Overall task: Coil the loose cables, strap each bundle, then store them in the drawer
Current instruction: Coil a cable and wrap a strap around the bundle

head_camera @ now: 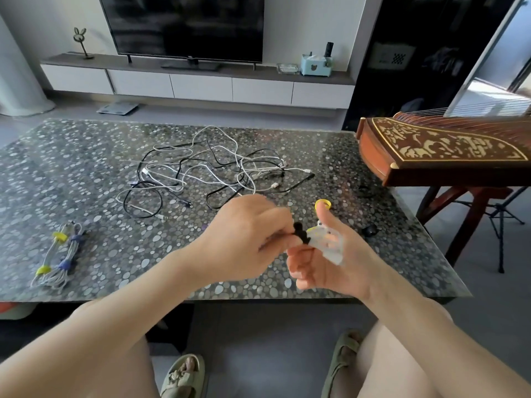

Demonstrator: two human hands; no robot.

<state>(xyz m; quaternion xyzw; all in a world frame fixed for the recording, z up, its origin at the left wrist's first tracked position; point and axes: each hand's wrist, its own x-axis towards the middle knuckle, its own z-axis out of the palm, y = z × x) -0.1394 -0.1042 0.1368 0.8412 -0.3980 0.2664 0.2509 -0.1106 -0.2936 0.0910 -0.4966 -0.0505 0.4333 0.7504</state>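
Left hand [244, 234] and right hand [324, 262] meet above the near edge of the surface [86, 173], on the near side of the tangle of loose cables [212, 170]. The left hand's fingers are curled, pinching a black strap [300, 232] at their tips. The right hand lies palm up with its thumb raised and fingers curled in, and it holds a white coil [330, 245] in the crook of the thumb. The coil is blurred, with a trace of yellow on it, and the black strap touches its end. How the strap sits on the coil cannot be told.

Near-left of the tangle and well apart from it lie two strapped bundles [57, 259] of pale cable, side by side, one banded in yellow and the other in blue. Near-right of the tangle, just beyond the right thumb, a yellow ring strap [321, 200] sits on the surface. Further right is a small dark strap [370, 229].

The tangle itself, white and black leads crossing one another, sprawls around the middle of the surface, with plugs poking out on its right. Right of the tangle, a carved wooden zither [431, 147] on a stand sits just beside the surface's far corner. Beyond the tangle, a low white cabinet [201, 87] with drawer fronts runs along the wall, carrying a television [186, 24] and a pale blue tissue box [314, 66].
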